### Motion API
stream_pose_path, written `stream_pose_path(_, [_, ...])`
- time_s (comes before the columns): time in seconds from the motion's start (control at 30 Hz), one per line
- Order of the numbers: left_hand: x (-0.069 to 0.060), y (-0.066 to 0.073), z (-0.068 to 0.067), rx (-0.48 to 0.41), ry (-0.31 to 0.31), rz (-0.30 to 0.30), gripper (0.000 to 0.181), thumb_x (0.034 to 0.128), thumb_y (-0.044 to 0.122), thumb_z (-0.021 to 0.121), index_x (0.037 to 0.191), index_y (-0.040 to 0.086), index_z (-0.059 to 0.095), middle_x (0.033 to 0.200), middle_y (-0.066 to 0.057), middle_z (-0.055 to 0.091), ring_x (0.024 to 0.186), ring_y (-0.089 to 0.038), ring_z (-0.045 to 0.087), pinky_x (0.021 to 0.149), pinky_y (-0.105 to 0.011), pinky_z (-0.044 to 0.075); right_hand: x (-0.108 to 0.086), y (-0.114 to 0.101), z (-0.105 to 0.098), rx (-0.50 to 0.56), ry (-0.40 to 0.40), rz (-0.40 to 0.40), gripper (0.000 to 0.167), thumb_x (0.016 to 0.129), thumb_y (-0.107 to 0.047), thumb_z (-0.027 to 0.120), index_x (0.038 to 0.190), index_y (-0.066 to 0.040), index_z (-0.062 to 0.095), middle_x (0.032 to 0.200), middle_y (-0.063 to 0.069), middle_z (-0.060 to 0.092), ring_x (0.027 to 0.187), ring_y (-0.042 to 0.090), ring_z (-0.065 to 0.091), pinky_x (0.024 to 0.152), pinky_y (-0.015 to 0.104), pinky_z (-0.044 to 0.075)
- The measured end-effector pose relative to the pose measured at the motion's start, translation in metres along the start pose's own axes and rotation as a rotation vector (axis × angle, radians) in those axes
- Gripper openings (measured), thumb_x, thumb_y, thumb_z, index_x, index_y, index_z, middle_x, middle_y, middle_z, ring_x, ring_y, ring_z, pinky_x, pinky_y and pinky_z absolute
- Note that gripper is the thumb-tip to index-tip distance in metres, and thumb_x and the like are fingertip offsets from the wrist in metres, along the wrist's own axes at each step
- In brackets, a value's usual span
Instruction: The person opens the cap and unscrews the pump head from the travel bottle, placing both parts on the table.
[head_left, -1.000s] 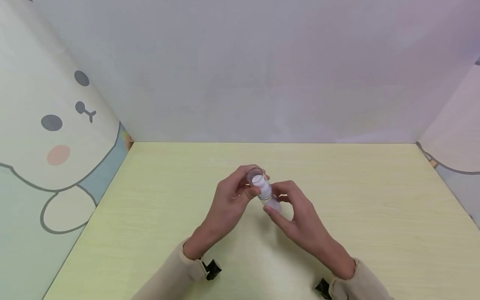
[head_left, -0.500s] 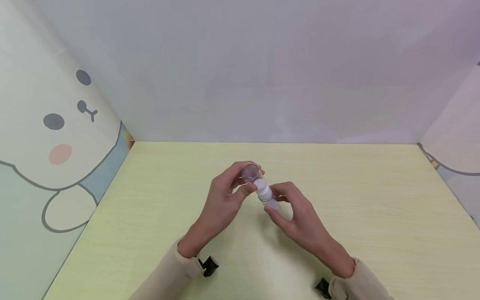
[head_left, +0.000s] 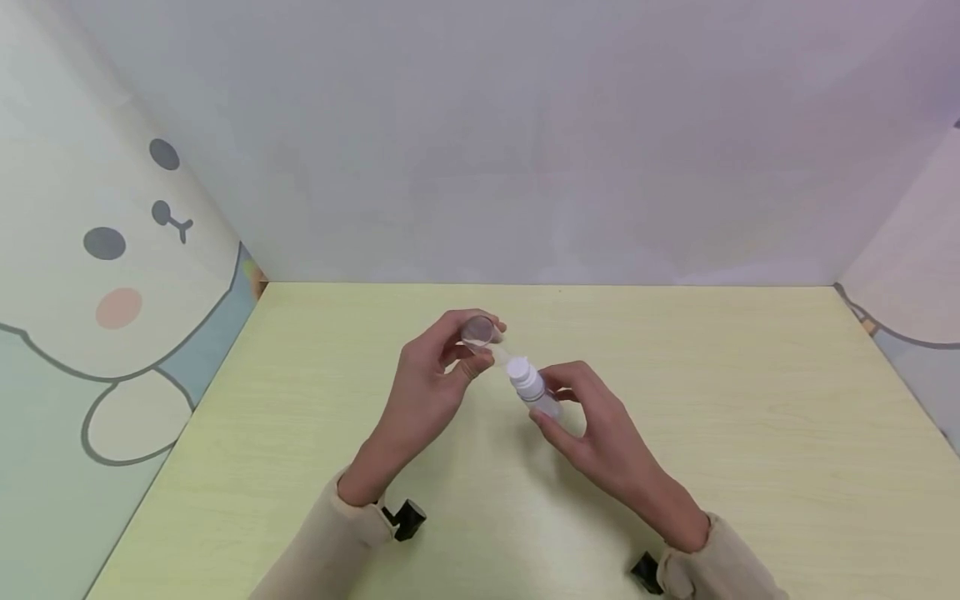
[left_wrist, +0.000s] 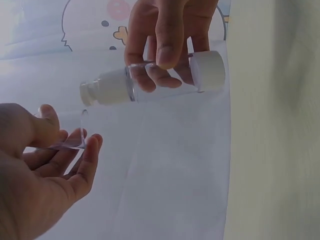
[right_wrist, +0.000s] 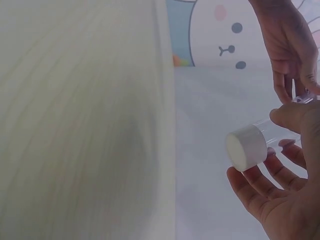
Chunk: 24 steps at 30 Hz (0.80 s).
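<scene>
In my right hand (head_left: 600,433) I hold a small clear pump bottle (left_wrist: 162,82) with a white pump top and a white base, tilted above the table. The right thumb and fingers grip the bottle's clear body. My left hand (head_left: 427,383) pinches a clear cap (head_left: 477,332) between thumb and fingers, up and left of the bottle. A gap parts the cap from the white pump top (left_wrist: 102,89). In the right wrist view the bottle's white base (right_wrist: 246,147) faces the camera, while the cap is mostly hidden behind the right hand.
A pale wood-grain table (head_left: 712,400) lies below both hands. Behind it stands a plain light wall sheet (head_left: 540,150). A panel with a cartoon animal face (head_left: 112,275) is at the left. Both beige sleeves carry a small black camera (head_left: 409,520).
The left hand has drawn the clear cap off the pump top, up and to the left, away from the bottle. The right hand and bottle have stayed nearly still.
</scene>
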<state>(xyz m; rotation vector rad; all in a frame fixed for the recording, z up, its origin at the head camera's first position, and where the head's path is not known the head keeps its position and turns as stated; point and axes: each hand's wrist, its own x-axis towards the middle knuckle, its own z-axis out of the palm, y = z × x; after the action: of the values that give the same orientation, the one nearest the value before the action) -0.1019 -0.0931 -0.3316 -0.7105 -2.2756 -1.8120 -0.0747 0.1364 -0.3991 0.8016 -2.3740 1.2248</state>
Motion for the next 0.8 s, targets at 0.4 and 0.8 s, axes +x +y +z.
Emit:
stream_pose_path(0.4, [0.007, -0.015, -0.018, 0.076, 0.022, -0.261, 0.039, 0.0924, -0.001, 0.076, 0.127, 0.009, 0.062, 0.129, -0.005, 0.070, 0.121, -0.021, 0.071, 0.094, -0.023, 0.060, 0.001, 0.000, 0.000, -0.015, -0.018, 0.012, 0.051, 0.085, -0.001, 0.084, 0.130, -0.010, 0.060, 0.123, -0.002, 0.064, 0.110, 0.013, 0.064, 0.092, 0.031, 0.061])
stream_pose_path(0.8, [0.010, -0.023, -0.037, 0.235, -0.005, -0.356, 0.034, 0.0918, 0.013, 0.081, 0.122, 0.014, 0.065, 0.123, -0.004, 0.068, 0.120, -0.022, 0.067, 0.102, -0.036, 0.059, 0.001, -0.001, 0.000, -0.002, -0.023, -0.008, 0.051, 0.084, 0.000, 0.085, 0.129, -0.010, 0.061, 0.122, -0.003, 0.065, 0.109, 0.012, 0.064, 0.092, 0.030, 0.060])
